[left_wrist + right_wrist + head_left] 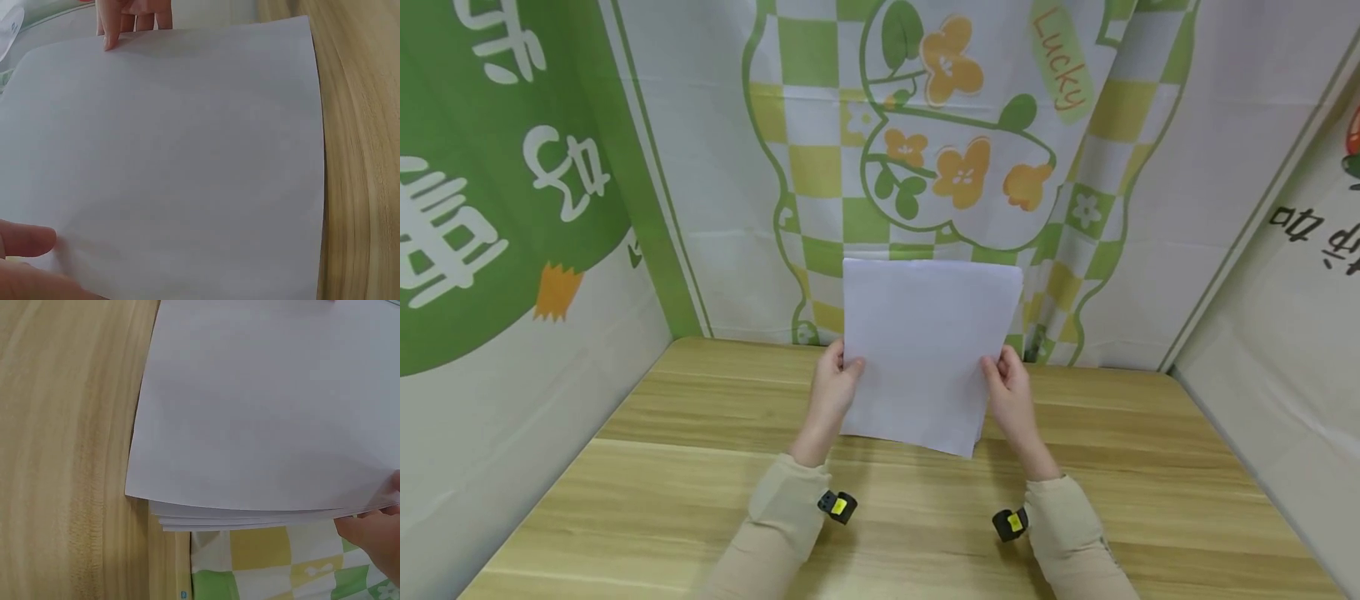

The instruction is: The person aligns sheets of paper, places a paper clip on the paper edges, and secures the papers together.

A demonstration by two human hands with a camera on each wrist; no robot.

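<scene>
A stack of white paper [925, 350] stands tilted up over the far part of the table, its blank front sheet facing me. My left hand [836, 379] grips its left edge, thumb on the front and fingers behind. On the opposite edge my right hand [1009, 387] pinches the stack the same way. In the right wrist view the paper [262, 412] shows several sheets slightly fanned out at one corner, its lower edge right at the tabletop. The left wrist view has the left thumb [28, 240] lying on the front sheet.
The wood-grain table [910, 533] reaches back to a printed curtain [820, 67] with green checks and flowers. Fabric walls enclose it on the left [550, 400] and right [1285, 333]. Small black devices with yellow labels [838, 506] sit at both wrists.
</scene>
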